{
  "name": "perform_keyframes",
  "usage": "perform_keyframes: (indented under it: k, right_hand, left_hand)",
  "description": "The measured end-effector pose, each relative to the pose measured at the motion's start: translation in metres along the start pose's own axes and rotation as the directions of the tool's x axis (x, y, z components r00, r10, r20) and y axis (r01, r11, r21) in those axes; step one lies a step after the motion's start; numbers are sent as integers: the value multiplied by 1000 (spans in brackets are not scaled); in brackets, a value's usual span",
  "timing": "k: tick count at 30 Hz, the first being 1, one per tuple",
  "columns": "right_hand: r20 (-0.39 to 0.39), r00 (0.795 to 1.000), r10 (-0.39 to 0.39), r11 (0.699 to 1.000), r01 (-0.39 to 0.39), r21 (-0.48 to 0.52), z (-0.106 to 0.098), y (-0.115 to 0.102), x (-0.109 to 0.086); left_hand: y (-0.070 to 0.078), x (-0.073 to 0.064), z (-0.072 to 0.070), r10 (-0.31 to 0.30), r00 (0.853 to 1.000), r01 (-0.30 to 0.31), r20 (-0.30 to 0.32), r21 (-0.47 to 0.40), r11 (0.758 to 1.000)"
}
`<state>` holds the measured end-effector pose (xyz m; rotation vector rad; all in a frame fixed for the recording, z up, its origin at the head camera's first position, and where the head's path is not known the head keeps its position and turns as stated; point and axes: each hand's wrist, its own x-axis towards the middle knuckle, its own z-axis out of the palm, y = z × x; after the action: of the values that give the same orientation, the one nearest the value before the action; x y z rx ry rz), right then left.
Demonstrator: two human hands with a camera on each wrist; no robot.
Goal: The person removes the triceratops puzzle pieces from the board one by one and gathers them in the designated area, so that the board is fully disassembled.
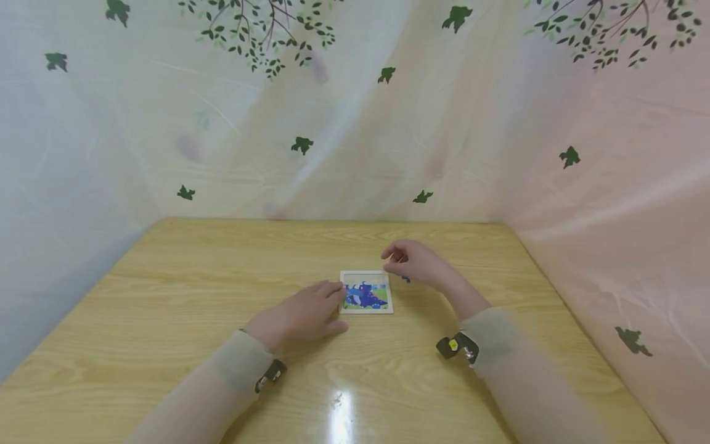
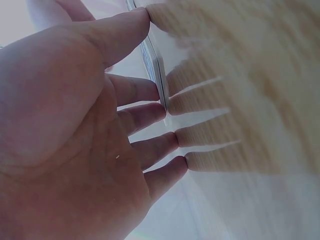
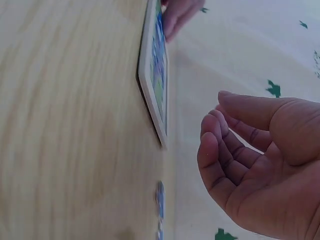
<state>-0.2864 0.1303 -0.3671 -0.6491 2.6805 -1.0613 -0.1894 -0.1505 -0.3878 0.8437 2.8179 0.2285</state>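
Note:
A small jigsaw puzzle in a white frame (image 1: 366,311) lies on the table, showing a blue-purple dinosaur picture below a plain pale strip along its far side. My left hand (image 1: 307,311) rests at the frame's left edge, fingers extended; in the left wrist view its fingertips (image 2: 152,91) are right at the rim. Above the frame's far right corner, my right hand (image 1: 416,264) hovers with fingers loosely bent. Nothing shows between thumb and fingers of the right hand (image 3: 250,160) in the right wrist view. Beneath it, loose blue puzzle pieces (image 3: 160,200) lie on the table.
The wooden tabletop (image 1: 166,320) extends around the frame on all sides. Pale curtains (image 1: 344,123) with green leaf prints hang behind the far edge and along both sides. Each wrist carries a dark strap-mounted camera (image 1: 457,346).

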Motion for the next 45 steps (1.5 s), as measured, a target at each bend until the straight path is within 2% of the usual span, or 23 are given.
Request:
perform_keyframes:
  k: [7, 14, 18, 23, 25, 28, 32, 35, 40, 45]
  right_hand:
    - [82, 996, -45, 999, 44, 14, 31, -16, 14]
    - [110, 993, -50, 999, 48, 22, 47, -25, 19]
    - [158, 987, -19, 999, 14, 29, 50, -24, 19]
    - [195, 981, 8, 1000, -11, 16, 50, -20, 19]
    - [204, 979, 4, 1000, -8, 20, 50, -18, 19]
    - [214, 977, 1, 1000, -7, 25, 50, -17, 19]
    - [214, 977, 6, 1000, -5, -4, 50, -20, 19]
    - [212, 977, 16, 1000, -11, -27, 51, -25, 18]
    - [211, 977, 41, 999, -34, -38, 53, -28, 17]
    - [197, 980, 22, 999, -16, -30, 53, -27, 17]
  left_hand:
    - [-1, 2, 0, 34, 999, -34, -15, 15, 999]
    - [0, 3, -2, 27, 1000, -27, -5, 15, 1000]
    - [-3, 2, -2, 36, 999, -36, -14, -6, 999]
    - [-14, -1, 1, 8, 1000, -10, -29, -43, 999]
    - [-19, -1, 2, -3, 1000, 2, -15, -52, 999]
    - [-23, 0, 1, 15, 1000, -14, 5, -78, 997]
    - [-23, 2, -1, 41, 999, -39, 27, -86, 996]
    - [-22, 3, -1, 48, 998, -46, 33, -61, 997]
    - [-19, 4, 1, 44, 999, -43, 30, -31, 999]
    - [-18, 5, 2, 44, 999, -43, 29, -23, 999]
